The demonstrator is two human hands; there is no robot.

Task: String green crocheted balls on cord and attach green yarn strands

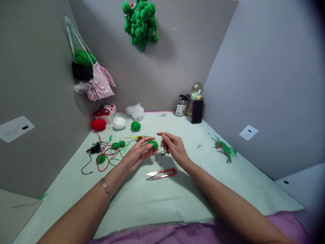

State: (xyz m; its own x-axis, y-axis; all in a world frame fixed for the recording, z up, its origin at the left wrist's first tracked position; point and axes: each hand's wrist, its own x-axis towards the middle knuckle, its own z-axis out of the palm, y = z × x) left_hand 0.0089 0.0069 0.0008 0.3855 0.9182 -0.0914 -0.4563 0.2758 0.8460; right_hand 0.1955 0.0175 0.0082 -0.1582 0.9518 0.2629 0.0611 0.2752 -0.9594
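My left hand (139, 153) is closed around a small green crocheted piece (153, 144), which shows between thumb and fingers. Just to the right, my right hand (175, 146) pinches a thin needle (166, 133) that points upward from the fingertips. A length of black yarn (157, 159) hangs below, between the hands. On the table under them lie thread snips (162, 174) with orange handles, blades toward the left. Left of my left hand rest several small green crocheted pieces (101, 159) among red and green strands. A yellow-handled crochet hook (134, 137) lies behind that hand.
Red (98, 124), white (119, 123) and green yarn balls (135, 126) sit at the back left, near white stuffing (135, 111). A black yarn tangle (94, 148) lies left. A phone (197, 112) and a pen cup (181, 106) stand back right; yarn scraps (224, 149) lie right.
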